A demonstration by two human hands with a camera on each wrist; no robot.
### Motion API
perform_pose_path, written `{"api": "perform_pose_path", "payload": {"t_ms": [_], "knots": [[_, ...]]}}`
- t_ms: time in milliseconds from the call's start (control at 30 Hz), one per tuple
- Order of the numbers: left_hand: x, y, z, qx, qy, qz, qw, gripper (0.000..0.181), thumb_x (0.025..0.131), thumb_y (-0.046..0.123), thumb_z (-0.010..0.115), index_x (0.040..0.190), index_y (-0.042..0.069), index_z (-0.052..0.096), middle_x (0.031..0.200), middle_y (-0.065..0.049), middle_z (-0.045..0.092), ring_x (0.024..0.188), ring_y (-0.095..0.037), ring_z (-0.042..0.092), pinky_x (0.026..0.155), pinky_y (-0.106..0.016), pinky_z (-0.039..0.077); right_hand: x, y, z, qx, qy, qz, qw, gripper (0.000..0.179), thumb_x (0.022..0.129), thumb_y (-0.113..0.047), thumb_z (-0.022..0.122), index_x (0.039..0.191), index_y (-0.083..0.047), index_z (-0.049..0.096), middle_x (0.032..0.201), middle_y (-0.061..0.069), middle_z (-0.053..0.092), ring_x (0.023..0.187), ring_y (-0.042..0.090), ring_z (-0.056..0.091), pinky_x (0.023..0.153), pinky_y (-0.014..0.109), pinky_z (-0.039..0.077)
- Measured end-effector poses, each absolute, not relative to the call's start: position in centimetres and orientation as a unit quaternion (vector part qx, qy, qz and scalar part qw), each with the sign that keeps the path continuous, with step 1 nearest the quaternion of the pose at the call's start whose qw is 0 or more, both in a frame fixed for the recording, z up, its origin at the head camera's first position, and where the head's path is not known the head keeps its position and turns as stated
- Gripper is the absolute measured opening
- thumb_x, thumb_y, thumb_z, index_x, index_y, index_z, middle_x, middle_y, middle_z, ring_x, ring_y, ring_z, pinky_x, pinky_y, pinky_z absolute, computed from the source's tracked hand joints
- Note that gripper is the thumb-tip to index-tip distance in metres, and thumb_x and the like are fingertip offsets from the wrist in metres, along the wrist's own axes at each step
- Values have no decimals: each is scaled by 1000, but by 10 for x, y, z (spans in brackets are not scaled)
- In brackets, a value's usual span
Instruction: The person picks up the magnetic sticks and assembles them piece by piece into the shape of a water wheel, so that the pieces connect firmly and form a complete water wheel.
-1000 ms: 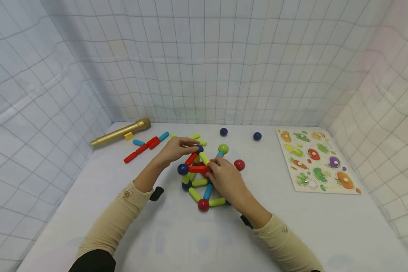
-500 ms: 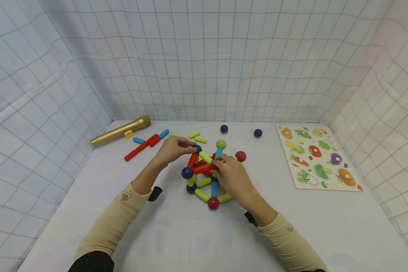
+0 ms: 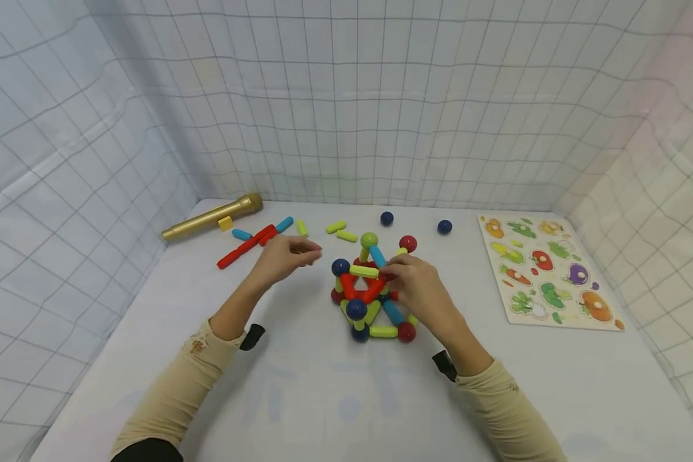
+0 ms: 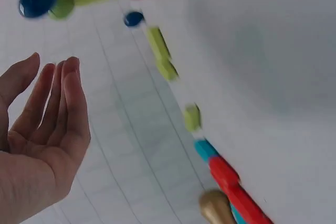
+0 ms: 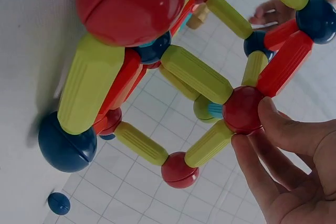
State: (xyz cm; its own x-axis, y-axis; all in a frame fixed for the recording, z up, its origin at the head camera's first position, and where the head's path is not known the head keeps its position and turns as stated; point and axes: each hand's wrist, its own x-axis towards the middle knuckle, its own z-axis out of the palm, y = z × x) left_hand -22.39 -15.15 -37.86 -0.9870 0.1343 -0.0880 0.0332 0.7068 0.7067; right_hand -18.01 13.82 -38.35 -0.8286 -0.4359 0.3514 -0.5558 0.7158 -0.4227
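A frame of magnetic rods and balls (image 3: 364,272) stands mid-table, made of yellow-green, red and light-blue rods joined by dark blue, red and green balls. My right hand (image 3: 424,289) is at its right side. In the right wrist view its thumb and fingertips pinch a red ball (image 5: 244,109) where several rods meet. My left hand (image 3: 283,260) hovers left of the frame with nothing in it, fingers loosely extended and apart from the nearest dark blue ball (image 3: 341,267). The left wrist view shows its bare palm (image 4: 44,161).
Behind my left hand lie loose red rods (image 3: 237,253), light-blue rods and yellow-green rods (image 3: 346,236). A gold toy microphone (image 3: 210,218) and a yellow block (image 3: 225,223) are at back left. Two dark blue balls (image 3: 387,219) rest at the back; a vegetable puzzle board (image 3: 548,273) lies right.
My left hand has let go of the dark blue ball at the top and drawn back left. The frame has turned and shifted right, with my right hand still holding it.
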Motion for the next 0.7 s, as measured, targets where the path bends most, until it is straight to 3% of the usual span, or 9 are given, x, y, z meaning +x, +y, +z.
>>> {"api": "perform_pose_path", "payload": {"t_ms": [167,333,433,567,700], "knots": [[-250,-221,-391,-45,980,193,10,29,89,17,64,114,2,68,114,-24,67,101,-43,62,80,-50,51,-180,138,-387,269,-918,273,105,28,80,1,76,106,-6,75,105,8,71,98,23,67,85,34,58],[-248,-270,-405,-112,987,100,55,36,85,8,62,120,-3,62,120,-32,59,107,-53,56,82,-59,50,-180,137,-390,266,-917,279,100,28,81,-2,76,108,-7,75,106,8,69,98,22,65,83,32,58],[-245,-279,-411,-101,989,87,68,34,88,9,63,119,-3,62,115,-33,61,101,-53,59,77,-57,51,-179,138,-390,257,-919,281,100,28,80,-3,77,108,-8,75,103,8,66,95,22,64,80,31,58],[-248,-277,-415,-79,992,67,66,25,94,7,54,115,-3,64,105,-33,64,89,-50,63,69,-55,52,-179,141,-388,248,-921,282,104,29,80,-4,77,109,-10,75,100,7,66,91,21,63,77,30,58],[-253,-271,-414,-74,993,47,79,26,98,8,45,111,-6,63,104,-34,64,90,-53,63,75,-64,50,-181,142,-386,244,-921,285,105,29,81,-4,77,109,-10,75,99,7,66,91,21,63,78,30,57]]}}
